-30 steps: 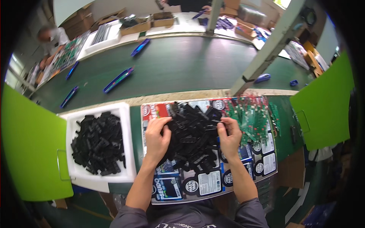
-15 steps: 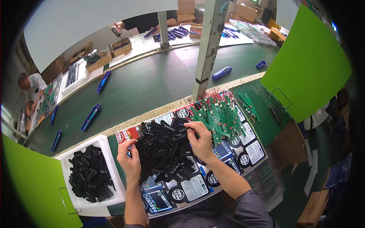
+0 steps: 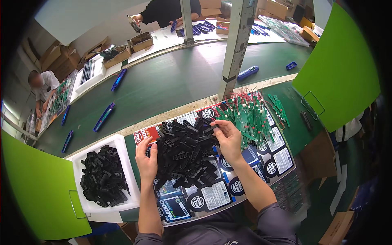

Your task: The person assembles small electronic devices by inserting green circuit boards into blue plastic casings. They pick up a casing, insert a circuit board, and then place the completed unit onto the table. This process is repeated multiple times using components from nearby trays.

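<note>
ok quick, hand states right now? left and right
Left hand: fingers curled on the left edge of the pile of black plastic parts; whether it grips one cannot be told.
Right hand: pinching a black plastic part at the pile's top.

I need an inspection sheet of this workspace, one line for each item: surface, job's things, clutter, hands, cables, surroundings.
Surface: printed sheet covers the green bench before the person.
Job's things: heap of black plastic parts on the sheet; more black parts fill the white tray on the left.
Clutter: green circuit boards piled at the right of the heap.
Hands: left hand rests on the heap's left edge; right hand pinches one black part at the heap's upper right.
Cables: thin red wires on the circuit boards.
Surroundings: green conveyor belt carrying blue housings; green dividers on both sides; other persons beyond the belt.
</note>
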Action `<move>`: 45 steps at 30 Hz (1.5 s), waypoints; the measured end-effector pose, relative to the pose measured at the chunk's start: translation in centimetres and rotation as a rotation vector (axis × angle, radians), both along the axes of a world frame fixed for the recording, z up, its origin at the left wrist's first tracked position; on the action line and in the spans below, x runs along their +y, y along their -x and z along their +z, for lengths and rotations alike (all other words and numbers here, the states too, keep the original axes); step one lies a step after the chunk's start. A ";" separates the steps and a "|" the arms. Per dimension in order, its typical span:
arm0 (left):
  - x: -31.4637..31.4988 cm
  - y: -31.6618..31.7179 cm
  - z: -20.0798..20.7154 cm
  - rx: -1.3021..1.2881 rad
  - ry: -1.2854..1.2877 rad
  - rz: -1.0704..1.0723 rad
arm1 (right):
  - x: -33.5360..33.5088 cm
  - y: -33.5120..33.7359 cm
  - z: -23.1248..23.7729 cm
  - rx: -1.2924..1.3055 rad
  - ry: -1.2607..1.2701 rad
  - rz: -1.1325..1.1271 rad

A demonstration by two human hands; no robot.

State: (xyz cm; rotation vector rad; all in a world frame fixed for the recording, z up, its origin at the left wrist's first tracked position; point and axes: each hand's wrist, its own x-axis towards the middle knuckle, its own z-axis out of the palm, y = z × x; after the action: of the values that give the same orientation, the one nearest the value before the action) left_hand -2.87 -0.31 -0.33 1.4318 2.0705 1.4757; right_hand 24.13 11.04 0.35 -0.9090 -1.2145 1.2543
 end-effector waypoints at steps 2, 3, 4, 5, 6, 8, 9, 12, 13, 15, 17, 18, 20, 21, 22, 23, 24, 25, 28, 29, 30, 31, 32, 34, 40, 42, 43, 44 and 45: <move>0.2 -0.2 -0.3 0.025 0.002 -0.036 | 0.0 -0.1 0.0 -0.008 -0.006 -0.003; 0.2 -0.4 -0.1 0.030 0.018 -0.055 | 0.0 -0.1 -0.1 -0.010 -0.007 -0.004; 0.2 -0.5 0.0 0.040 0.017 -0.068 | 0.0 -0.1 -0.2 -0.012 -0.007 -0.005; 0.3 -0.7 0.1 0.050 0.014 -0.082 | 0.1 -0.2 -0.3 -0.015 -0.010 -0.007; 0.4 -0.8 0.2 0.059 0.011 -0.098 | 0.1 -0.2 -0.5 -0.025 -0.019 -0.001; 0.3 -0.8 0.2 0.046 0.010 -0.111 | 0.1 -0.4 -0.6 -0.046 -0.043 0.007; 0.2 -0.7 0.2 0.036 0.009 -0.117 | 0.1 -0.4 -0.5 -0.063 -0.050 0.009; 0.1 -0.6 0.1 -0.023 0.000 -0.134 | -0.1 0.3 -0.3 -0.039 -0.063 -0.022; 0.1 -0.6 -0.2 -0.042 -0.004 -0.141 | 0.0 0.2 -0.5 -0.052 -0.072 -0.023; 0.2 -0.4 -0.1 -0.041 -0.009 -0.147 | 0.2 0.1 -0.9 -0.059 -0.081 -0.029; 0.4 0.0 -0.4 -0.141 -0.006 -0.142 | 0.3 0.2 -1.1 -0.056 -0.079 -0.036; 0.4 0.3 -0.6 -0.189 -0.004 -0.137 | 0.3 0.3 -1.1 -0.055 -0.079 -0.034; 0.2 0.8 -0.9 -0.282 -0.041 -0.114 | 0.2 0.5 -1.0 -0.051 -0.081 -0.027; 0.2 1.1 -1.2 -0.325 -0.063 -0.091 | 0.2 0.7 -1.2 -0.065 -0.080 -0.025; 0.3 1.3 -1.3 -0.368 -0.086 -0.069 | 0.1 0.9 -1.2 -0.076 -0.098 -0.028; 0.5 0.6 -0.4 -0.401 -0.108 -0.067 | 0.0 0.9 -1.2 -0.089 -0.110 -0.040; 0.6 0.2 0.3 -0.393 -0.119 -0.068 | -0.1 0.8 -1.1 -0.103 -0.123 -0.052; 0.9 -0.2 0.9 -0.386 -0.130 -0.068 | -0.1 0.6 -0.9 -0.133 -0.104 -0.056; 0.7 -1.1 2.4 -0.331 -0.155 -0.116 | -0.3 0.9 -0.6 -0.174 -0.089 -0.048; 0.6 -1.7 3.1 -0.301 -0.150 -0.141 | -0.5 0.9 -0.5 -0.181 -0.089 -0.053; 0.7 -2.2 3.8 -0.272 -0.146 -0.169 | -0.6 1.0 -0.1 -0.189 -0.104 -0.060; 1.0 -2.4 4.4 -0.262 -0.147 -0.207 | -0.5 0.9 0.1 -0.187 -0.114 -0.064; 1.2 -2.7 5.5 -0.254 -0.129 -0.225 | -0.5 1.0 0.3 -0.179 -0.119 -0.063; 2.9 -3.3 7.3 -0.250 -0.096 -0.270 | -0.4 0.9 0.5 -0.185 -0.149 -0.077; 15.2 -5.4 8.6 -0.157 -0.048 -0.502 | -0.3 1.2 0.7 -0.180 -0.188 -0.071; 21.5 -6.6 7.5 -0.173 -0.033 -0.619 | -0.3 0.8 1.0 -0.192 -0.156 -0.042; 24.4 -7.4 7.0 -0.211 -0.008 -0.634 | -0.3 0.9 1.0 -0.200 -0.166 -0.050; 27.4 -7.8 6.2 -0.144 0.025 -0.629 | -0.3 1.2 1.0 -0.208 -0.180 -0.055; 30.3 -8.3 5.0 -0.084 0.058 -0.629 | -0.2 1.3 1.0 -0.212 -0.186 -0.055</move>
State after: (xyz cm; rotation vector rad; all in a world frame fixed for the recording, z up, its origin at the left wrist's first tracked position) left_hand 5.40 29.98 4.70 1.7408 1.4008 1.1729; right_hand 22.85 10.81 1.39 -0.9481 -1.4368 1.0009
